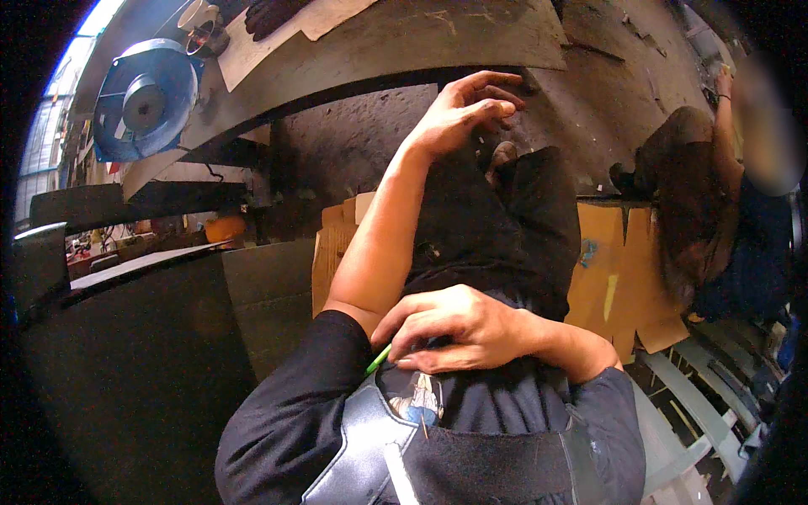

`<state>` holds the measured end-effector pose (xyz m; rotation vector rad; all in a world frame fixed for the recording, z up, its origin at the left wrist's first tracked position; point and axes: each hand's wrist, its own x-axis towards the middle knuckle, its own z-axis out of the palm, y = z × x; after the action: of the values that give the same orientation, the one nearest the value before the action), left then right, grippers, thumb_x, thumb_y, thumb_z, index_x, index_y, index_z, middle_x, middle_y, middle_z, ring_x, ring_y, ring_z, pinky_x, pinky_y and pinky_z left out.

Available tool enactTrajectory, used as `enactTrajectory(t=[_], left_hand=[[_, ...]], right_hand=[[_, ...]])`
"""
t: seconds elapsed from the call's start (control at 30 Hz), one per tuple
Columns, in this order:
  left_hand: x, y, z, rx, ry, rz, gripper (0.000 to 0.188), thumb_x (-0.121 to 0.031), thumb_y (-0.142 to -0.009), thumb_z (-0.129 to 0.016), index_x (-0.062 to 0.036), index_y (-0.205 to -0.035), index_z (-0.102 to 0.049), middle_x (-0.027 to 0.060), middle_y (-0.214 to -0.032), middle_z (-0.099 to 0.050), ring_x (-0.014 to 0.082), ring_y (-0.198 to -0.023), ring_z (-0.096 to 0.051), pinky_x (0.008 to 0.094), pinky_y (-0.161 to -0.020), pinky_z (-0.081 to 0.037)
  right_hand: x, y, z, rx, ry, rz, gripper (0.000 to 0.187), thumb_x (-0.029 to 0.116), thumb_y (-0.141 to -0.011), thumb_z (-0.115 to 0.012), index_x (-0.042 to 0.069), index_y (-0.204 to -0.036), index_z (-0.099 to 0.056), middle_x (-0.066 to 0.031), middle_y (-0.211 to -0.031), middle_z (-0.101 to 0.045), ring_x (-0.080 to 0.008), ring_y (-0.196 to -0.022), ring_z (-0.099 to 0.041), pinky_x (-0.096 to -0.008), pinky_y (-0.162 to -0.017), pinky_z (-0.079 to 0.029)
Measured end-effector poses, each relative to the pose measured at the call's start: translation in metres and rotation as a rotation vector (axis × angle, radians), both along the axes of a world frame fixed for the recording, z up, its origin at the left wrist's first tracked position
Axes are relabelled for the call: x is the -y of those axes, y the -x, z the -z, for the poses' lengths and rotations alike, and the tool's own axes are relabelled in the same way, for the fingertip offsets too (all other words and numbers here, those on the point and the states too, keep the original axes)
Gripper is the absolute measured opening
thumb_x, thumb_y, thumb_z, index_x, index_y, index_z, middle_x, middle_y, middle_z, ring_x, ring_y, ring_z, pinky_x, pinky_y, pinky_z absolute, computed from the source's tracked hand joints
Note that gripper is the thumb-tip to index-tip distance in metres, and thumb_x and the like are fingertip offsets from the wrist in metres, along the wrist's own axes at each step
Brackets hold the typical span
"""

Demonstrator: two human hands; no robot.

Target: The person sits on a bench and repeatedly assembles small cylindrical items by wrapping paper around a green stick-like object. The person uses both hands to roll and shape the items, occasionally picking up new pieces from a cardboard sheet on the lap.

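My left hand (475, 109) is raised beyond my lap, near the edge of a table. Its fingers are loosely bent and apart, with nothing seen between them. My right hand (459, 328) lies across my chest by the bend of my left arm, fingers curled. From under those fingers pokes a slim green stick-like thing (379, 360); whether they grip it is hidden. A dark shirt (488, 400) with a coloured print is beneath the hand. My dark trousers (497, 219) show below my left hand.
A blue round fan-like unit (145, 101) stands on the worktable (404, 42), near cups (202, 25) and a cardboard sheet (295, 38). Brown cardboard (610, 269) lies beside my legs. Another person (699, 185) sits at the right. Grey metal strips (690, 387) lie lower right.
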<state>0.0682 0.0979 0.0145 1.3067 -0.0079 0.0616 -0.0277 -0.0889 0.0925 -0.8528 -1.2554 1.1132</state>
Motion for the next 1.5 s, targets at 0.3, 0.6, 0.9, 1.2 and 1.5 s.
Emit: enactTrajectory(t=[0.3, 0.6, 0.9, 1.2, 1.5], left_hand=[[-0.034, 0.056, -0.022, -0.205, -0.184, 0.233, 0.051, -0.049, -0.096, -0.059, -0.003, -0.118, -0.064, 0.008, -0.105, -0.069, 0.0171, -0.089, -0.066, 0.0315, -0.075, -0.054], [0.034, 0.128, -0.037, -0.52, -0.137, 0.122, 0.035, -0.023, -0.094, -0.072, -0.0013, -0.121, -0.066, 0.0031, -0.095, -0.07, 0.0097, -0.077, -0.065, 0.0235, -0.068, -0.052], [0.067, 0.132, -0.044, -0.474, -0.099, -0.013, 0.026, -0.018, -0.096, -0.068, -0.0005, -0.115, -0.07, -0.0015, -0.086, -0.067, 0.0036, -0.077, -0.054, 0.0202, -0.068, -0.045], [0.066, 0.127, -0.045, -0.502, -0.074, -0.009, 0.027, -0.019, -0.096, -0.069, -0.0011, -0.116, -0.071, -0.0032, -0.082, -0.065, 0.0024, -0.07, -0.049, 0.0199, -0.062, -0.04], [0.069, 0.125, -0.045, -0.509, -0.037, 0.011, 0.027, -0.02, -0.096, -0.069, -0.0024, -0.116, -0.071, -0.0047, -0.081, -0.064, 0.0011, -0.065, -0.047, 0.0194, -0.056, -0.036]], right_hand=[[0.012, -0.036, 0.021, -0.09, 0.292, 0.383, 0.013, 0.01, -0.086, -0.073, -0.001, -0.092, -0.071, -0.0088, -0.094, -0.072, -0.0167, -0.09, -0.068, -0.0301, -0.082, -0.053], [0.039, -0.099, 0.046, 0.241, 0.21, 0.792, 0.014, 0.011, -0.087, -0.07, 0.0, -0.095, -0.071, -0.0076, -0.091, -0.072, -0.0143, -0.086, -0.067, -0.0287, -0.079, -0.052], [0.037, -0.077, 0.05, -0.434, 0.133, 1.153, 0.012, 0.006, -0.093, -0.068, -0.003, -0.1, -0.069, -0.0117, -0.09, -0.073, -0.0142, -0.075, -0.067, -0.028, -0.073, -0.056], [0.042, -0.078, 0.053, -0.477, 0.136, 1.139, 0.009, 0.007, -0.092, -0.067, 0.0, -0.098, -0.066, -0.015, -0.092, -0.073, -0.0147, -0.073, -0.068, -0.0285, -0.067, -0.057], [0.039, -0.074, 0.057, -0.536, 0.136, 1.131, 0.01, 0.009, -0.092, -0.069, 0.001, -0.097, -0.068, -0.0125, -0.091, -0.074, -0.0131, -0.076, -0.068, -0.0287, -0.07, -0.057]])
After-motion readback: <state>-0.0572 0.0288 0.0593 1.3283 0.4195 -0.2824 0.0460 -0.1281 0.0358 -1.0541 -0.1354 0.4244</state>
